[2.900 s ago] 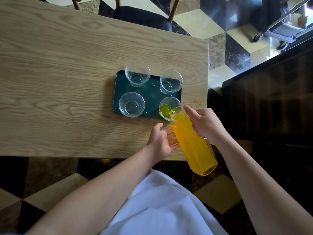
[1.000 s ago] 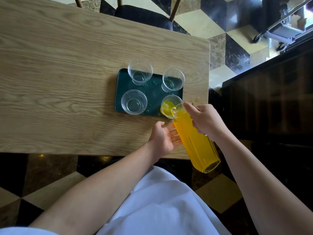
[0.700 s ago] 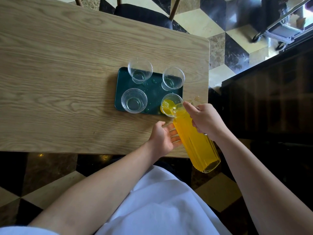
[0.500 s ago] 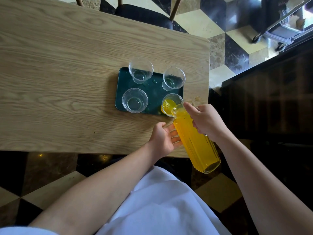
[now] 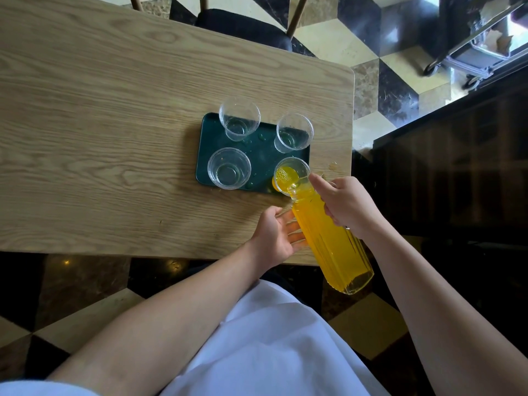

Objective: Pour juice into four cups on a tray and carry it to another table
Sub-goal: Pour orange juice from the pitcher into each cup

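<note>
Item: juice bottle [image 5: 328, 238], gripped in my right hand [image 5: 347, 207], left hand [image 5: 274, 234] open bracing its side, long axis tilted up-left, mouth over near-right cup [image 5: 291, 174] on tray [image 5: 260, 155].

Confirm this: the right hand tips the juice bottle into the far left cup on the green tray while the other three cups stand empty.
Wrong cup. The head view shows the right hand tipping the juice bottle into the near right cup on the green tray; the rest stands.
</note>
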`<state>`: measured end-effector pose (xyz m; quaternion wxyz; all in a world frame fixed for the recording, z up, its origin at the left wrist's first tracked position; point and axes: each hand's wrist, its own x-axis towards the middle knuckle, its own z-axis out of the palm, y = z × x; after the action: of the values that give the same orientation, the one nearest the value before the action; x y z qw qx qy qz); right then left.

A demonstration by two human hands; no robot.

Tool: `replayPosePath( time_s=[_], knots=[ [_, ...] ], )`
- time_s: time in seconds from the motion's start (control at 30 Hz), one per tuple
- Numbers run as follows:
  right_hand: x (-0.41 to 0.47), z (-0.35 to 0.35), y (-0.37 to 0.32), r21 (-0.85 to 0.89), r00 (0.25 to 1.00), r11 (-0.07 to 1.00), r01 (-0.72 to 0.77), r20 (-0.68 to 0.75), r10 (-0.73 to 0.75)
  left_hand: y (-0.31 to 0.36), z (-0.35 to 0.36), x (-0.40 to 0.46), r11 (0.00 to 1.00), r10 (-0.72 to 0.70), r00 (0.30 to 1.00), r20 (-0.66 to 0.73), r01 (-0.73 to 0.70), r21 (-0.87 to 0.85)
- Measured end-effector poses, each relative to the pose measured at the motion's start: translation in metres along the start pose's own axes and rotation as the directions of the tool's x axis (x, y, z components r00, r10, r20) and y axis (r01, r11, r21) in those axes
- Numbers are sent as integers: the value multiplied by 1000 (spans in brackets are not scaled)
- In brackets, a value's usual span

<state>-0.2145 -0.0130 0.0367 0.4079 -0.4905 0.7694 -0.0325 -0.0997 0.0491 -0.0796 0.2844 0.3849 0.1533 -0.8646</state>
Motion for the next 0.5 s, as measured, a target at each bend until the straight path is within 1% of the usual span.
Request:
replayPosePath(
  time_s=[0.3,0.5],
  knots=[
    [2,0,-1,-43,1000,999,6,-5,-6,2,2,-2,1000,-3,1000,-5,3,7],
    [3,-1,-3,-1,1000,1000,-10,-1,10,5,0,-3,999,-24,1000,12,24,-31]
  ],
)
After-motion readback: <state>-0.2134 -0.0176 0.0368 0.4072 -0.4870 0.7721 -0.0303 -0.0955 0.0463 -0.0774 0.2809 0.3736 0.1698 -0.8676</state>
